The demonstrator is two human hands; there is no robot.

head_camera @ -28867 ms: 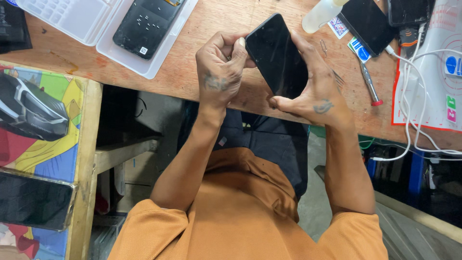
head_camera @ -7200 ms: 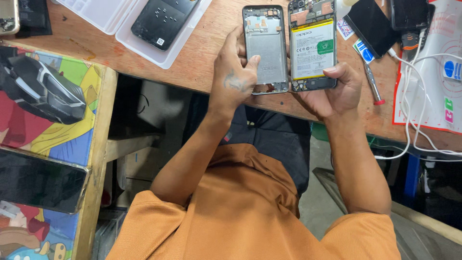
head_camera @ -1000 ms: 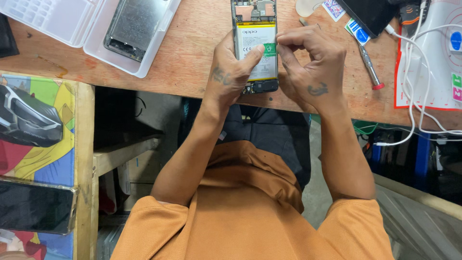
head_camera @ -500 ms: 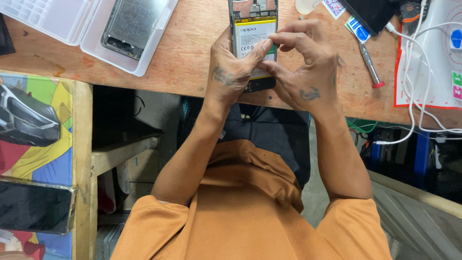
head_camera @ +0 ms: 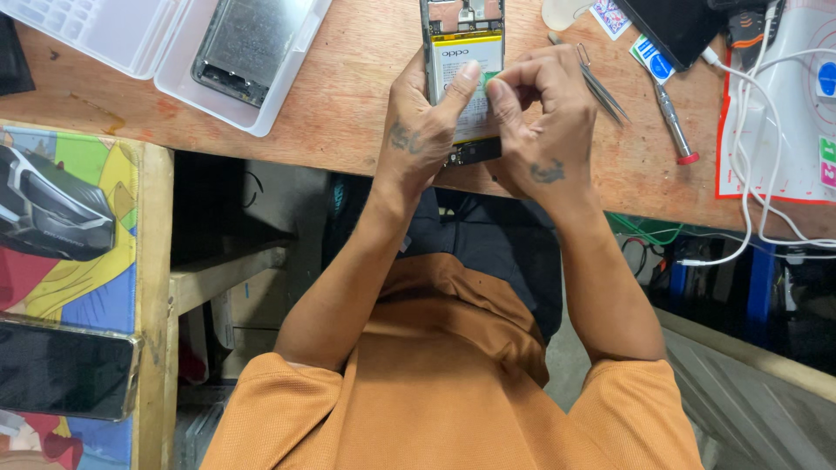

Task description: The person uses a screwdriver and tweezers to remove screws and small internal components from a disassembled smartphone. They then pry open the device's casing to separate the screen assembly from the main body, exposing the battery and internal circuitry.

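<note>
Glass-thin and stiff, the opened phone (head_camera: 461, 78) lay near the wooden bench's (head_camera: 348, 96) front edge, likely light and fragile; left hand (head_camera: 418, 130) clasped its side, thumb on the battery; right hand (head_camera: 540, 122) pinched there; tweezers (head_camera: 601, 83) lay beside.

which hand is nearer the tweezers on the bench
Right. The right hand lies right beside the tweezers; the left hand is across the opened phone, farther away.

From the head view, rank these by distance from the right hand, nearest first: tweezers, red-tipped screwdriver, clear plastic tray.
1. Tweezers: beside the right hand, just to its right.
2. Red-tipped screwdriver: farther right on the table.
3. Clear plastic tray: far across, past the left hand.
</note>
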